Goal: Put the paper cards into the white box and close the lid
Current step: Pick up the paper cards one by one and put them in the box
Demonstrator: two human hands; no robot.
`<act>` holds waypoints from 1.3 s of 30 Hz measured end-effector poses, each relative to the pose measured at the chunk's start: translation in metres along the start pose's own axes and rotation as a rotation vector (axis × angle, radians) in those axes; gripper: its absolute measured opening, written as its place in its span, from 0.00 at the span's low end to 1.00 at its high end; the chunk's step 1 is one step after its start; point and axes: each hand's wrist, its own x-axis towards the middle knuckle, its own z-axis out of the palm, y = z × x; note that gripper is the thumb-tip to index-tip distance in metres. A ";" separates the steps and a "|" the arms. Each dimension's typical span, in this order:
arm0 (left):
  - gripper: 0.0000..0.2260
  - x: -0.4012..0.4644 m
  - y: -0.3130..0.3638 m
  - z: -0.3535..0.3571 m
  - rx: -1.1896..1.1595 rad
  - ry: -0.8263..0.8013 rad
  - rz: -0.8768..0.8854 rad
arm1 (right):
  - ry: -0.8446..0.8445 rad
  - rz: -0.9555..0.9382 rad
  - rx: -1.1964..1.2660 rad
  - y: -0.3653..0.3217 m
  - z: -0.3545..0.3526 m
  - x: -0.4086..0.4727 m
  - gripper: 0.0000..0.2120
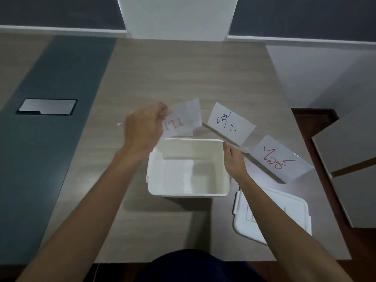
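The white box (184,192) stands open at the table's middle, with nothing visible inside. My left hand (142,129) hovers over its far left corner, pinching a paper card with red writing (183,121). My right hand (234,159) is at the box's far right rim, its fingers closed on a thin, blurred edge of paper (247,148). Behind it stand two more cards, one with blue writing (232,123) and one with red writing (281,158). The white lid (289,210) lies flat to the right of the box, partly hidden by my right forearm.
A dark strip with a metal cable hatch (47,107) runs down the table's left side. Grey panels (350,151) lie off the table's right edge. A white column (177,15) stands behind the table. The table's near edge is close to my body.
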 end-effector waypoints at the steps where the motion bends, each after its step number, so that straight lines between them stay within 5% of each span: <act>1: 0.09 -0.007 0.010 0.007 0.000 -0.023 0.042 | -0.002 -0.003 0.000 0.001 0.000 0.001 0.25; 10: 0.08 -0.061 0.047 0.060 0.276 -0.298 0.327 | 0.025 -0.039 0.018 -0.002 -0.002 -0.002 0.22; 23: 0.06 -0.088 0.065 0.073 0.222 -0.265 0.366 | 0.002 0.018 0.060 0.004 0.003 0.003 0.26; 29: 0.06 -0.108 0.046 0.089 0.176 -0.384 0.203 | 0.037 -0.024 0.029 0.001 0.000 0.001 0.25; 39: 0.16 -0.120 0.020 0.084 -0.157 -0.947 -0.163 | 0.031 -0.015 0.014 0.002 0.001 0.002 0.24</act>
